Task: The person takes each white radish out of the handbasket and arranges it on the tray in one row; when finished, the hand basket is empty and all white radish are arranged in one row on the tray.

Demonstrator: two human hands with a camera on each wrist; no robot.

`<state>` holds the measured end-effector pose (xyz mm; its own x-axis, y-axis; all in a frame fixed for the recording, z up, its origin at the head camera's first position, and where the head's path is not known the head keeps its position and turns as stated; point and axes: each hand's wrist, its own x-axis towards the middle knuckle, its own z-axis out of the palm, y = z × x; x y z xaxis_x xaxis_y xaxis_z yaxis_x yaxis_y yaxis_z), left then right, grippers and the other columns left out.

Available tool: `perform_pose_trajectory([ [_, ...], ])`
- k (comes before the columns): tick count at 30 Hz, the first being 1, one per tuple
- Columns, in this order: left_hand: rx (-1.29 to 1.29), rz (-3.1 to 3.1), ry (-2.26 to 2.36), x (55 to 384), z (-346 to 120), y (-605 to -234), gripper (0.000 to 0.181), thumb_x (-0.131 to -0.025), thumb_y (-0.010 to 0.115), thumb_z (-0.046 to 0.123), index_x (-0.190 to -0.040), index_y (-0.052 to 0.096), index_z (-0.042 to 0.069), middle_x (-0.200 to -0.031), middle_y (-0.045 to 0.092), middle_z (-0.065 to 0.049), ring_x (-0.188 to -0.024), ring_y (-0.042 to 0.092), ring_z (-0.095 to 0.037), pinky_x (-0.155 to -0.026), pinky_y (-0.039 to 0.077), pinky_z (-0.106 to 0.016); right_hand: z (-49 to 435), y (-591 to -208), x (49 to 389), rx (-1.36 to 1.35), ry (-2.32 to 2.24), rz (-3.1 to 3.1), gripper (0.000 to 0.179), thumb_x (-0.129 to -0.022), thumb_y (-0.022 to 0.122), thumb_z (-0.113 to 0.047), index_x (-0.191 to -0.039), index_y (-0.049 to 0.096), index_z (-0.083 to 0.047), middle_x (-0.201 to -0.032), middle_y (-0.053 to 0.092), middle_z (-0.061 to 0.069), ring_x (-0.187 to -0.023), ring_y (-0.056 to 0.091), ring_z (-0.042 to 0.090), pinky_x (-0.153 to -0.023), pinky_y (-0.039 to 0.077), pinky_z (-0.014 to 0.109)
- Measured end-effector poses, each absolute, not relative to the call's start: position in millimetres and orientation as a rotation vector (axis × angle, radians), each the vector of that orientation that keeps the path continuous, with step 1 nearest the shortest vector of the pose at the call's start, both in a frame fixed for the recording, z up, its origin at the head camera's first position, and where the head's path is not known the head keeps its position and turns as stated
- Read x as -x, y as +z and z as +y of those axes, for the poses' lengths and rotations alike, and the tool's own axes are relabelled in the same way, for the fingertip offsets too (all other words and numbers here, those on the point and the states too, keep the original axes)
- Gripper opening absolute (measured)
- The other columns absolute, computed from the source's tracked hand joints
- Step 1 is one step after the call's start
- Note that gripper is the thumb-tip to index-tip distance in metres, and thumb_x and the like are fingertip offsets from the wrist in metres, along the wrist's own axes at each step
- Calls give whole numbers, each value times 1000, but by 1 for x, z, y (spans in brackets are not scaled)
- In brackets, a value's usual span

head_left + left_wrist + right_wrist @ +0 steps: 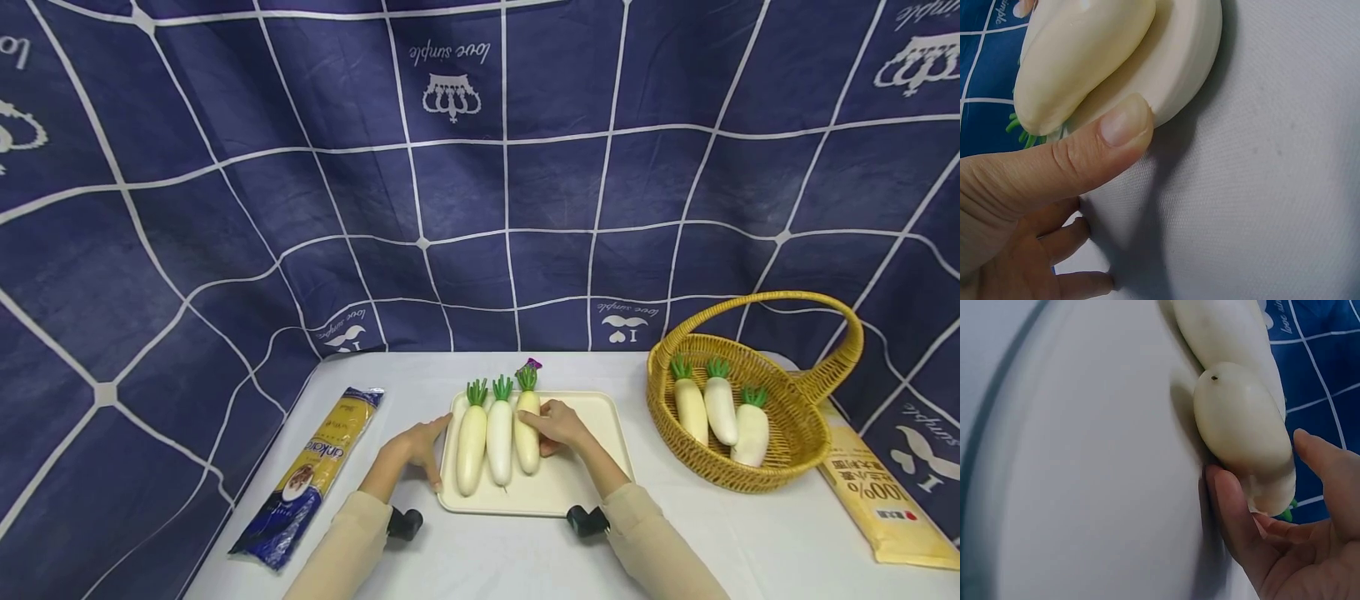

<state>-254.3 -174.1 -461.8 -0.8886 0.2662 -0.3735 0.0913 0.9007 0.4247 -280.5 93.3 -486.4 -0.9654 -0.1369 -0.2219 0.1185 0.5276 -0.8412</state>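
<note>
1. The rightmost radish (528, 450) lies over the right part of the tray (536, 498), its leaves reaching past the far rim. Your right hand (561, 425) grips it near the leafy end, thumb over one side, fingers at the other. It looks smooth, so a light pinch could let it roll or its free end swing; you cannot tell from these views whether it rests fully on the tray.
2. The middle radish (500, 446) lies just beside it. If you push leftward, you could nudge that one into the left radish (472, 454).
3. Your left hand (416, 446) is spread and grips nothing; its thumb touches the tray's rim. Pressing sideways there could slide the tray; pressing down could tip it and set all three rolling.
4. A small purple item (533, 363) sits behind the leaves, where they might catch it.
5. Farther right, the wicker basket (738, 477) holds three more radishes; a wide sweep of your right sleeve (660, 542) could bump it.
</note>
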Motion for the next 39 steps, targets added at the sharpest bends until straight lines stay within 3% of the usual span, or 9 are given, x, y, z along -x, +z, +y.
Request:
perform_pose_trajectory([
  [11,-239,2634,575,253,-174,-463,121,-44,92,13,-147,30,5,-146,36,-21,-135,31,-42,-110,27,-55,101,-483,266,-24,-1465,2463,67,-87,63,-39,-127,44,11,-69,63,12,-44,61,15,-44,55,27],
  [25,-246,2641,577,252,-175,-461,120,-45,92,13,-147,30,5,-146,37,-22,-134,32,-42,-110,29,-55,119,-473,251,35,-1480,2507,60,-87,64,-31,-127,45,9,-67,65,10,-46,62,16,-48,57,29],
  [39,-251,2635,562,254,-174,-462,121,-45,92,14,-147,29,5,-146,36,-22,-135,31,-42,-110,28,-55,107,-486,242,145,-1518,2446,58,-83,69,-24,-122,47,12,-64,63,10,-49,61,16,-47,57,30],
])
